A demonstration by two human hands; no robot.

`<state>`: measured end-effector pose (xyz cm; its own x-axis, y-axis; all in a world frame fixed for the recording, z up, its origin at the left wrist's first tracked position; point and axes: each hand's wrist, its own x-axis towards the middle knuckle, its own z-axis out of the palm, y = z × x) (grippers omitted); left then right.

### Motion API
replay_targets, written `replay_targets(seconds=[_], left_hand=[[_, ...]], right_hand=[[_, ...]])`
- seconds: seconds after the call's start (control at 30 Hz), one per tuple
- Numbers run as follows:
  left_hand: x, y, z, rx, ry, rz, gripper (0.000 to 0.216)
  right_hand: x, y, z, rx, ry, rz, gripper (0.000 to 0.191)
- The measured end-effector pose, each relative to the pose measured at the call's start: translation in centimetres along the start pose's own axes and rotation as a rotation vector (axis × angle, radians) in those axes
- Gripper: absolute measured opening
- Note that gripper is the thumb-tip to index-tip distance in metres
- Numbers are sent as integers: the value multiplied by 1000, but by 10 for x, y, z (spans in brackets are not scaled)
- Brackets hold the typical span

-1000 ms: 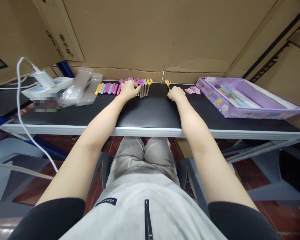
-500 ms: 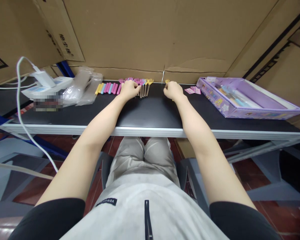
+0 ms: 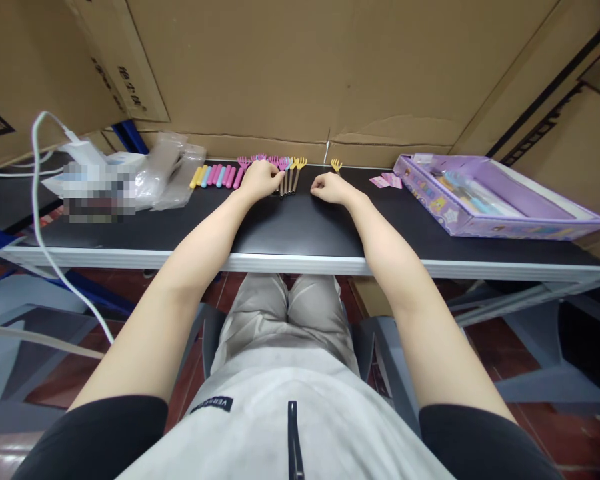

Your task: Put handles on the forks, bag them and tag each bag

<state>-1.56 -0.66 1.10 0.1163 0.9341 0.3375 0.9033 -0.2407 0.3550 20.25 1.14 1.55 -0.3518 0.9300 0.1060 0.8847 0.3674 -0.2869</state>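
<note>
Seeing both our bare hands out over the black worktop point(image 3: 300, 230), approx. level w/ each other. Our L hand point(image 3: 260, 180) lies palm-down across part of the row of claw-ended sticks point(image 3: 293, 177); its thumb is out to the R, its other fingers partly hidden, so we can't tell how far they're closed or if they've hold of a stick. The sticks lie side by side near the back edge, pink, blue & yellow claws up top, metal shafts toward us; some are covered by that hand.

Our R hand point(image 3: 333, 189) is well apart from the row, fingers curled in toward the thumb; we can't tell if anything's pinched there. Just behind it is a single yellow claw point(image 3: 336, 165), lower part hidden by the hand, so we can't tell if they touch.

L of our L hand: a row of coloured handles point(image 3: 220, 176) (yellow, blue, pink), then clear plastic bags point(image 3: 180, 180), then a white plug point(image 3: 90, 160) w/ white cable point(image 3: 37, 187), partly blurred. R of our R hand: pink cards point(image 3: 392, 179), then a purple box point(image 3: 450, 229) w/ clear-wrapped pcs point(image 3: 463, 190) inside. Cardboard point(image 3: 300, 73) stands along the back.
</note>
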Motion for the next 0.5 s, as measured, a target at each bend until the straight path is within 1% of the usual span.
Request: replay_targets(seconds=[0.07, 0.17, 0.23, 0.3, 0.37, 0.43, 0.5], left_hand=[[0, 0, -2, 8, 19, -31, 42], [3, -8, -7, 14, 68, -142, 47], [7, -19, -11, 19, 95, -233, 52], [11, -35, -19, 50, 100, -295, 61], [14, -54, -30, 108, 50, -364, 75], [15, -74, -45, 240, -22, -418, 88], [13, -93, -62, 355, -89, -511, 92]], right_hand=[[0, 0, 0, -3, 0, 4, 26], [-2, -1, -1, -10, -1, 14, 23], [-3, -1, -1, -12, -4, 21, 20], [-4, -1, -1, -11, -2, 24, 19], [-4, -1, -1, -7, -2, 20, 19], [-4, -1, -1, -5, -6, 15, 20], [-4, -1, -1, -5, -13, 13, 21]])
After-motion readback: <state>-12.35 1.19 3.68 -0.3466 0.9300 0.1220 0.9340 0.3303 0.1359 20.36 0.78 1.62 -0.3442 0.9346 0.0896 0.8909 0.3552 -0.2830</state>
